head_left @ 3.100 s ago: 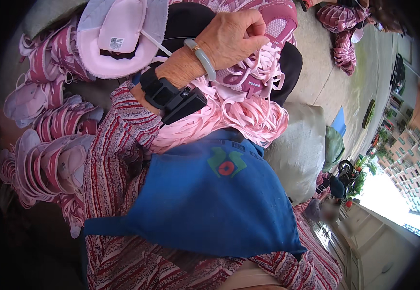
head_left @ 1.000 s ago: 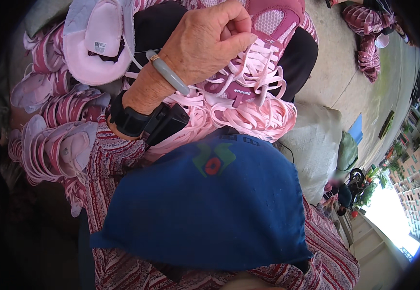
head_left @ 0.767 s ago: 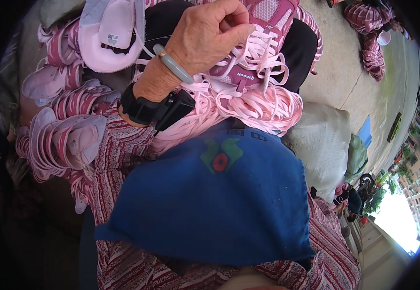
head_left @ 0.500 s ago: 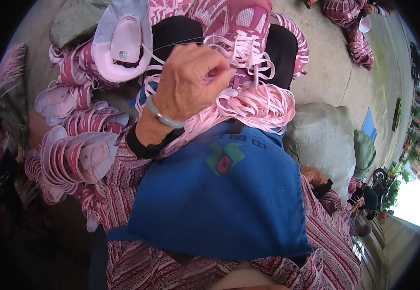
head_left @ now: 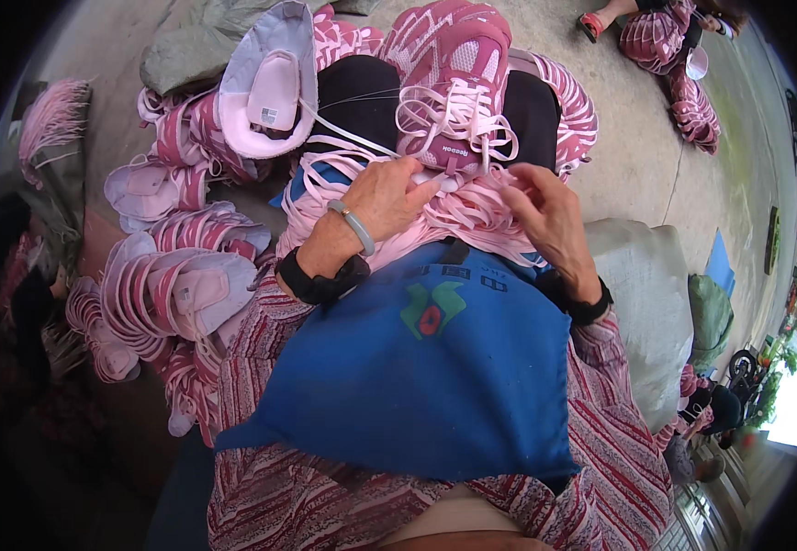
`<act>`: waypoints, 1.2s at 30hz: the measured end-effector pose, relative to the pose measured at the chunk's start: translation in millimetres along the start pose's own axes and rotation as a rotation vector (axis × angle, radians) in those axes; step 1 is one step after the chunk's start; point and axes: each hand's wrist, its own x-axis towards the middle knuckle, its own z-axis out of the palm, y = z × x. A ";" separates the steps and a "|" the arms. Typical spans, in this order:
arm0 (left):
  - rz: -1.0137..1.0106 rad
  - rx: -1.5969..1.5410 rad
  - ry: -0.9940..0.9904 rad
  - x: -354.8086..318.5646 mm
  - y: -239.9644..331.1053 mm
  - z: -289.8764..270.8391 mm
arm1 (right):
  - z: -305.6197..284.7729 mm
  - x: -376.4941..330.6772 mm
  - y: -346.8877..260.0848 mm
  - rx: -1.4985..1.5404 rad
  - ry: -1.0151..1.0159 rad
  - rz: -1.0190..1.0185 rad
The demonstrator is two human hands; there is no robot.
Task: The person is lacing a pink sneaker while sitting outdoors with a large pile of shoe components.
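A pink shoe upper (head_left: 458, 69) with pale laces (head_left: 463, 110) lies across my knees, its collar end toward me. My left hand (head_left: 382, 204) is closed, thumb and forefinger pinching the upper's near edge below the tongue. On the right, my right hand (head_left: 550, 216) is open, with bent fingers apart over the pink laces. A thick heap of loose pink laces (head_left: 467, 216) spreads on my lap beneath both hands, partly hidden by them. Behind it, a blue apron (head_left: 417, 386) covers my lap.
Several nested pink uppers (head_left: 155, 285) are stacked at my left. Another upper (head_left: 275, 87) shows its pale lining. A pale sack (head_left: 642, 294) stands at right. Pink lace fringe (head_left: 54, 119) hangs far left. Someone's foot (head_left: 591, 26) and more uppers (head_left: 660, 41) are at upper right.
My left hand has come down from the laces to the upper's near edge. My right hand has risen from beside the sack to the lace heap. The view has shifted slightly.
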 end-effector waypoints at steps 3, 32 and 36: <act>-0.101 -0.241 0.003 -0.1 4.4 8.3 | 16.4 14.8 -7.6 -0.265 -0.013 -0.234; -0.176 -1.471 -0.022 20.1 -23.4 20.7 | 44.6 53.9 -13.0 -0.068 0.182 -0.261; -0.165 -1.278 -0.132 22.4 -21.1 22.2 | 34.3 50.1 -9.7 0.133 0.095 -0.190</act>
